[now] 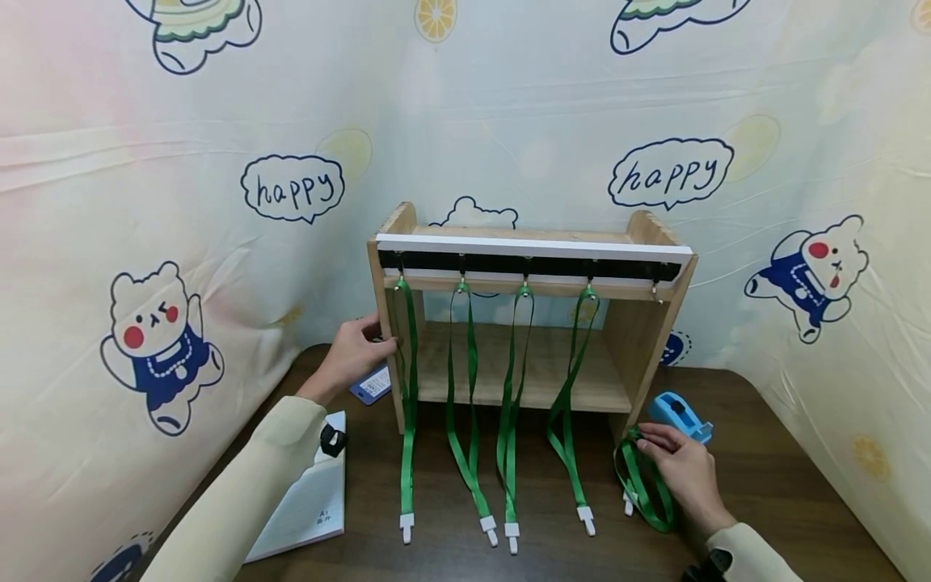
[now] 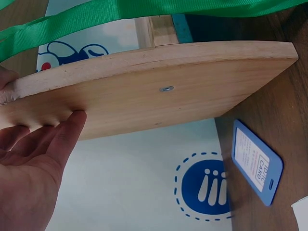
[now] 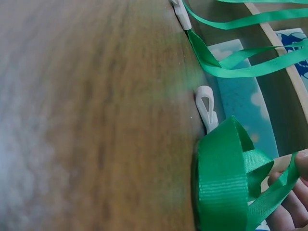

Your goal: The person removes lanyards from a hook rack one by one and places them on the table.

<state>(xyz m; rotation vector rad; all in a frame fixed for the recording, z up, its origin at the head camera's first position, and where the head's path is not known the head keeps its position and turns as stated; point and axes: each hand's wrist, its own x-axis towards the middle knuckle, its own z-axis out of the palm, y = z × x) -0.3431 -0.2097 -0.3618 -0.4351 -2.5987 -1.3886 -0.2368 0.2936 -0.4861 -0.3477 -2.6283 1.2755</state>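
Note:
A small wooden shelf (image 1: 509,364) stands on the table with a row of hooks along its black front strip. My left hand (image 1: 354,356) grips its left side panel (image 2: 144,91), thumb at the front edge and fingers against the outer face. Green lanyards with white clips hang from the hooks; the leftmost lanyard (image 1: 408,404) falls beside my left hand. The rightmost hook (image 1: 656,291) is bare. Low at the shelf's right front corner, my right hand (image 1: 684,473) pinches a looped green lanyard (image 3: 224,178). Its white clip (image 3: 207,108) lies by the tabletop.
A light blue object (image 1: 680,416) sits behind my right hand. To the left lie a blue card holder (image 2: 257,163) and a white booklet (image 1: 309,501). A printed cloth (image 1: 473,97) hangs close behind the shelf and along both sides of the table.

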